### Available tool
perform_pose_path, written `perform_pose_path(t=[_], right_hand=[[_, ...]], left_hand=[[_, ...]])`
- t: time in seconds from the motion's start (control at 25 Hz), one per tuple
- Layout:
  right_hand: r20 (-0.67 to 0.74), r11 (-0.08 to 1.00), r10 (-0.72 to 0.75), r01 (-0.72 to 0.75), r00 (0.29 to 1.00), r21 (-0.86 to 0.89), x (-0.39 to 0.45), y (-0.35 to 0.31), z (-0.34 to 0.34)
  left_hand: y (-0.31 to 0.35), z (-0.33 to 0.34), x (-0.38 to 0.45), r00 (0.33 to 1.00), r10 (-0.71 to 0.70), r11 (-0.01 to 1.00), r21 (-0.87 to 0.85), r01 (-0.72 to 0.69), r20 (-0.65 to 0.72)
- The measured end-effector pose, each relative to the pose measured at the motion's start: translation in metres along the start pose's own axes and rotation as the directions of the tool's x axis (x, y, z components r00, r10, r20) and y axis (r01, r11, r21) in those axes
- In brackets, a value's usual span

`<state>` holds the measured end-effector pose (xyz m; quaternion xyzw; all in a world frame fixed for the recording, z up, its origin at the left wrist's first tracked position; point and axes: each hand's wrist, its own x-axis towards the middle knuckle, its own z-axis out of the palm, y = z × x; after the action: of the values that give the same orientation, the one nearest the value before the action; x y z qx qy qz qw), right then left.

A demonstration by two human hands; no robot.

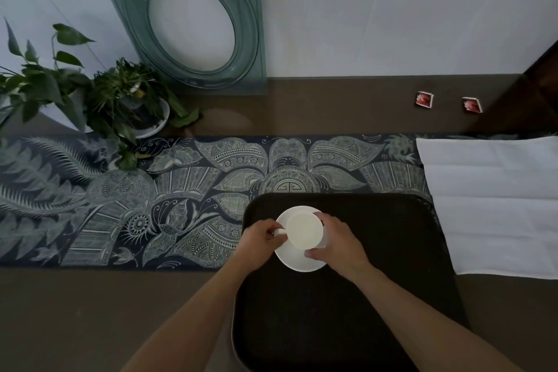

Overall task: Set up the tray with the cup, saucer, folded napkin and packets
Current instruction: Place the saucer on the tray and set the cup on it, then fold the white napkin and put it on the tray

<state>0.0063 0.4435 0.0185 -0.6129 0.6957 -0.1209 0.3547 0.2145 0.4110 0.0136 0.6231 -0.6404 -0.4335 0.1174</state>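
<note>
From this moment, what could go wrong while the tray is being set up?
1. Both hands, left and right, are on the cup, which is on the saucer. Letting go unevenly may tip it or shift the saucer.
2. The saucer sits near the tray's far left corner, so a push could slide it against the rim.
3. The napkin lies unfolded off the tray, and the two packets are far back; reaching over the cup could knock it.

Dim, soft light; wide-angle edge distortion.
</note>
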Motion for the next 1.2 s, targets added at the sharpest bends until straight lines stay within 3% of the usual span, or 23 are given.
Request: perform_pose_path(t=[0.2,0.32,0.48,0.56,0.72,0.92,1.2], right_hand=[[0.031,0.993,0.008,-0.004,0.999,-0.122,-0.006,0.003,-0.011],[0.052,0.968,0.006,0.007,0.999,-0.252,-0.012,0.009,-0.029],[0.091,0.915,0.016,0.022,0.996,-0.403,-0.027,0.024,-0.054],[0.145,0.901,0.039,0.028,0.989,-0.432,-0.04,0.038,-0.066],[0.156,0.897,0.046,0.028,0.987,-0.442,-0.079,0.08,-0.102],[0.042,0.906,0.057,-0.034,0.997,-0.421,-0.143,0.149,-0.155],[-0.068,0.876,0.154,-0.168,0.986,-0.451,-0.238,0.249,-0.225]], left_hand=[[0.005,-0.01,0.0,0.998,-0.039,0.997,0.063,0.036,0.055],[0.007,-0.017,-0.008,0.989,-0.134,0.965,0.234,0.116,0.06],[0.02,-0.015,-0.026,0.952,-0.256,0.761,0.642,0.091,0.17],[0.033,-0.004,-0.037,0.933,-0.28,0.697,0.716,0.037,0.224],[0.079,0.033,-0.062,0.944,-0.2,0.718,0.695,-0.041,0.262],[0.155,0.107,-0.086,0.958,-0.012,0.783,0.599,-0.17,0.288],[0.241,0.217,-0.1,0.916,0.155,0.716,0.598,-0.362,0.369]])
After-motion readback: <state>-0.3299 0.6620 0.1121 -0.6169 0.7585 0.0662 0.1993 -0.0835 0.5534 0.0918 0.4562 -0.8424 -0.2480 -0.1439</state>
